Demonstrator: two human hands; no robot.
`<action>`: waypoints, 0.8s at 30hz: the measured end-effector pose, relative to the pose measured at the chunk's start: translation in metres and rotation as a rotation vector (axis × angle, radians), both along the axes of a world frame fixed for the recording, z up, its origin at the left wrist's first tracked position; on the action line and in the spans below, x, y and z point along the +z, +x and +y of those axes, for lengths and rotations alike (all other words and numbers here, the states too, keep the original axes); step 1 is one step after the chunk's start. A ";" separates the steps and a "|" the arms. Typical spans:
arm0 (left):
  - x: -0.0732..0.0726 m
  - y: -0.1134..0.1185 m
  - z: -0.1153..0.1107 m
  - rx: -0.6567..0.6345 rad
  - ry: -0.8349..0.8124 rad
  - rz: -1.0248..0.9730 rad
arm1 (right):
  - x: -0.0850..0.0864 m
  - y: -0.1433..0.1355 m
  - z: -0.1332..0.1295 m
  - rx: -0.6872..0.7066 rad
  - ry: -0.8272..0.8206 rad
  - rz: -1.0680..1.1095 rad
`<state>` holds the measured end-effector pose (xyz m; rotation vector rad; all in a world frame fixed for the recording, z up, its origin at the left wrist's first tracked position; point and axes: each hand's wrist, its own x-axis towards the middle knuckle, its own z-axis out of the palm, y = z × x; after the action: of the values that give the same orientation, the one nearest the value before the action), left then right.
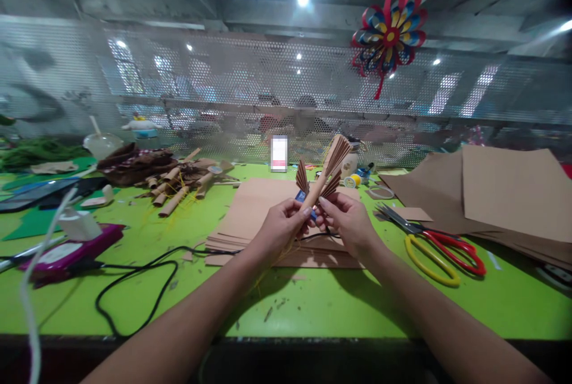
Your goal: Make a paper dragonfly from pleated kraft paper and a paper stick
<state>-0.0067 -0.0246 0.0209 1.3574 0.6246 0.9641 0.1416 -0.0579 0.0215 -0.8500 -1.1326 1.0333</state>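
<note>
Between my two hands is a brown paper craft (315, 189), a rolled tube with pleated paper fans at its top and on both sides. My left hand (286, 222) is closed on the lower end of the tube. My right hand (353, 222) pinches it near the base of the right pleated fan (331, 184). Behind my fingers shows a blue object (300, 196), mostly hidden, near a black cord (196, 249). Beneath the hands lies a stack of brown paper sheets (250, 205).
Scissors (435, 247) with red and yellow handles lie at right, before large brown sheets (513, 187). Several paper rolls with yellow strands (174, 199) sit at left, near a purple power strip (84, 253). A lit phone (279, 153) and yellow spool (353, 181) stand behind.
</note>
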 end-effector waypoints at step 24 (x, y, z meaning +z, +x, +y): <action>-0.003 0.000 0.002 0.017 0.025 0.024 | 0.001 0.002 0.003 0.065 -0.075 0.111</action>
<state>-0.0065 -0.0228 0.0180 1.3893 0.6451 0.9740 0.1436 -0.0554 0.0224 -0.8093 -1.0382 1.1689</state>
